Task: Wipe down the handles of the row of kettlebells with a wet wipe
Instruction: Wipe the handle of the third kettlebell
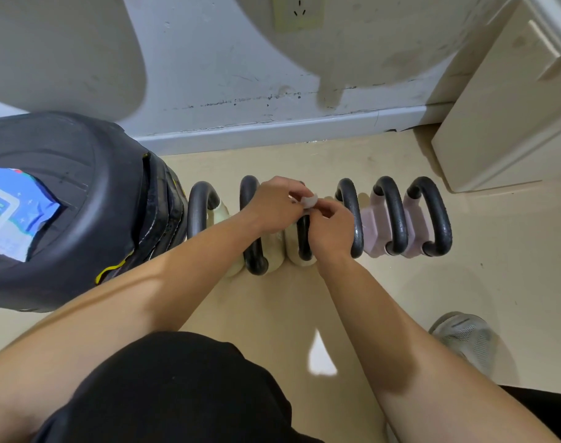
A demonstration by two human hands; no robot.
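A row of kettlebells with black handles stands on the beige floor along the wall. The left ones have cream bodies [274,251], the right ones pink bodies [372,230]. Above the third handle [303,239] my left hand [272,204] and my right hand [332,230] meet, and both pinch a small folded white wet wipe [309,201] between thumb and fingers. The top of that handle is hidden under my hands. The other handles, such as the leftmost [197,212] and the rightmost [434,215], are untouched.
A black tyre [81,193] lies at the left, with a blue wet wipe pack [14,212] on top. A cream cabinet [509,116] stands at the right against the wall. A grey sneaker [464,338] is at the lower right, black shorts at the bottom.
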